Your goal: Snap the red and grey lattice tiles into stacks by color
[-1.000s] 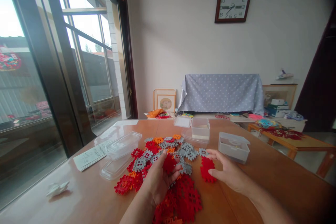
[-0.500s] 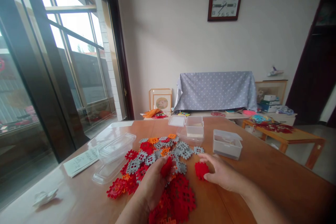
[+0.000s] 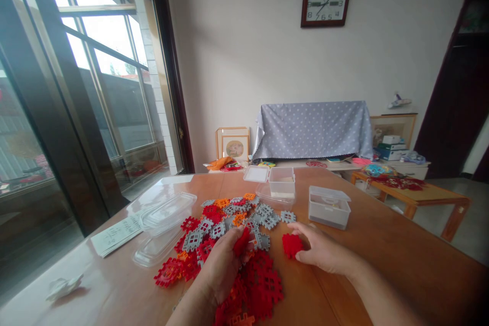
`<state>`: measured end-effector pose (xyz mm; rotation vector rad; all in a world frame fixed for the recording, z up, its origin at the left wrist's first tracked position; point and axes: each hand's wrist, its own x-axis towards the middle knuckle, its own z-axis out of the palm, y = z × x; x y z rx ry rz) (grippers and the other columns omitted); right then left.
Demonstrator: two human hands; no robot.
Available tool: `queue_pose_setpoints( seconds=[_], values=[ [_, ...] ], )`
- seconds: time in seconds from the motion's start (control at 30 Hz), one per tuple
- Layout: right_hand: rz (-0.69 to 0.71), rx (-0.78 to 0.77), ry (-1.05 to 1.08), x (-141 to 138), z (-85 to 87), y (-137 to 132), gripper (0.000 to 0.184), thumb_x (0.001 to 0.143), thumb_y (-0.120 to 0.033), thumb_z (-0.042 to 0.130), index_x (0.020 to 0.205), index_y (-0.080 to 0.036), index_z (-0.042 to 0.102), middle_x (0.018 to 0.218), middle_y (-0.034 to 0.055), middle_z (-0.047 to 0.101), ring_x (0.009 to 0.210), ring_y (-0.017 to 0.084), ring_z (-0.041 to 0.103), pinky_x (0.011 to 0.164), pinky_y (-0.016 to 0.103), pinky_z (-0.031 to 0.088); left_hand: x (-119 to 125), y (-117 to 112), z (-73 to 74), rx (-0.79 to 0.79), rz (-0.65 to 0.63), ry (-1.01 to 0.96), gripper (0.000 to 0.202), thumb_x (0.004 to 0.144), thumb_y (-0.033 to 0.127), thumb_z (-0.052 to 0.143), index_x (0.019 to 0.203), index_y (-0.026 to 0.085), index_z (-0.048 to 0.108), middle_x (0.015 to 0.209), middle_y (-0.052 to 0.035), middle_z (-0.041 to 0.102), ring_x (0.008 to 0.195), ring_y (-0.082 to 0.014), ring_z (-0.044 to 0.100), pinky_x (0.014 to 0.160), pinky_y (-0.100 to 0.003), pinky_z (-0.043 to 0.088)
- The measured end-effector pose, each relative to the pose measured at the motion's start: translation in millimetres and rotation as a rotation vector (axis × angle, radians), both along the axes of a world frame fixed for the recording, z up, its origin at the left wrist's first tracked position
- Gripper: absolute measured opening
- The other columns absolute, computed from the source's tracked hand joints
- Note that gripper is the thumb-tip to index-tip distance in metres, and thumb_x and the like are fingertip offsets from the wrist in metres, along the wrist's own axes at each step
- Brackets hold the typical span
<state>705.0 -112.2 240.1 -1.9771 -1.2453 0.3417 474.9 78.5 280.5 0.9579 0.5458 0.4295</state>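
My left hand (image 3: 225, 260) is over the middle of a heap of interlocking plastic tiles (image 3: 194, 239). Pinched between its thumb and fingers is a red interlocking tile (image 3: 241, 242); part of it is hidden by the hand. To the right of the heap, my right hand (image 3: 319, 249) curls its thumb and fingers around a small red block of notched tiles (image 3: 292, 246), which is low over or resting on the table. Gray, red and orange tiles overlap in the heap, with windowed centers and toothed edges. A single gray tile (image 3: 288, 216) lies just beyond the red block.
Clear plastic lids (image 3: 168, 214) and handwritten paper cards (image 3: 116, 236) lie left of the heap. A crumpled tissue (image 3: 64, 286) is at the near left. Two translucent boxes stand behind: one open box (image 3: 281, 183) and another box (image 3: 329, 209) at right, on the wooden table (image 3: 367, 249).
The whole view shifts slightly. Both hands keep nearly the same positions relative to the heap and the red block.
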Motion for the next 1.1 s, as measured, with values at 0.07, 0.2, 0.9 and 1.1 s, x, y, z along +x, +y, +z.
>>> queue_pose_setpoints(
  seconds=[0.07,0.2,0.9,1.1],
  values=[
    [0.001,-0.01,-0.007,0,1.0,0,0.07,0.071,-0.02,0.073,0.14,-0.028,0.061,0.135,0.0089,0.065,0.119,0.03,0.063,0.106,0.044,0.048,0,1,-1.2,0.013,-0.003,-0.009,0.035,0.087,0.045,0.072,0.108,0.017,0.067,0.105,-0.0078,0.074,0.087,-0.0173,0.067,0.067,-0.025,0.047],
    [0.011,-0.006,-0.001,-1,4.5,-1,0.07,0.071,-0.018,0.069,0.14,-0.026,0.061,0.135,0.009,0.065,0.122,0.029,0.061,0.108,0.043,0.047,-2,0,1.5,0.031,-0.014,-0.017,0.035,0.087,0.046,0.073,0.106,0.017,0.067,0.105,-0.0071,0.074,0.087,-0.0172,0.067,0.068,-0.025,0.046],
    [-0.042,0.138,-0.027,1,6.4,-3,0.057,0.08,-0.018,0.058,0.136,-0.027,0.061,0.14,0.0065,0.064,0.133,0.027,0.057,0.116,0.049,0.041,-3,-16,-0.8,0.663,-0.003,-0.047,0.048,0.074,0.036,0.088,0.117,0.022,0.072,0.12,-0.0089,0.071,0.115,-0.0266,0.062,0.104,-0.031,0.046],
    [-0.02,0.121,0.162,22,-13.3,-2,0.058,0.08,-0.019,0.056,0.137,-0.026,0.058,0.146,0.0072,0.061,0.14,0.026,0.052,0.12,0.048,0.038,-5,-17,-1.0,0.63,0.004,-0.052,0.045,0.072,0.032,0.09,0.113,0.022,0.074,0.114,-0.0081,0.073,0.108,-0.0267,0.063,0.1,-0.031,0.047]
  ],
)
